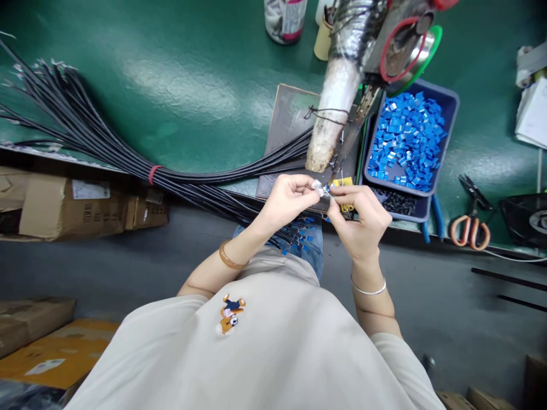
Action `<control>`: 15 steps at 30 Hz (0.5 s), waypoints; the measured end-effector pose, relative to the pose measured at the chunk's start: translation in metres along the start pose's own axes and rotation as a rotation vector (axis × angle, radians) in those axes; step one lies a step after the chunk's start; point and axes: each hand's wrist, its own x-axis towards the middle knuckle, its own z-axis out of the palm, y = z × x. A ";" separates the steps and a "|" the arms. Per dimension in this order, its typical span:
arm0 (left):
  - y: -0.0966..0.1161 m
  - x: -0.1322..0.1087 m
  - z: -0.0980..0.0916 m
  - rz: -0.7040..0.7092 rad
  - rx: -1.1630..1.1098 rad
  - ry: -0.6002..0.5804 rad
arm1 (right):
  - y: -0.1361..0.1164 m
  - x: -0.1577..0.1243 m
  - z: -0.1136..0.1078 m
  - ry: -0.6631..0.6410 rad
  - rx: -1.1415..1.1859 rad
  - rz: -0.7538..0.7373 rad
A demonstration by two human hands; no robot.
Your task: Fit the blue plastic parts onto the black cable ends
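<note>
My two hands meet at the table's front edge, under the tip of a soldering stand. My left hand (294, 196) is closed in a pinch, with something whitish (317, 185) at its fingertips; whether that is a wrap on the finger or a separate piece I cannot tell. My right hand (359, 213) pinches beside a small blue connector (328, 188), mostly hidden by the fingers. Just behind the right fingers sits a yellow block (343, 182). A bundle of black cables (183, 176) with a red tie (154, 173) runs from the left towards my hands and lap.
A white-wrapped pipe (333, 108) and a solder spool (410, 51) overhang the brown board (290, 108). To the right stand a bin of blue connectors (408, 139), a tray of small black parts (397, 204) and orange-handled scissors (470, 230). Cardboard boxes (85, 208) lie at left.
</note>
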 end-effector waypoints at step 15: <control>0.000 0.000 -0.002 0.004 0.020 -0.019 | 0.000 -0.002 -0.001 -0.043 -0.048 0.005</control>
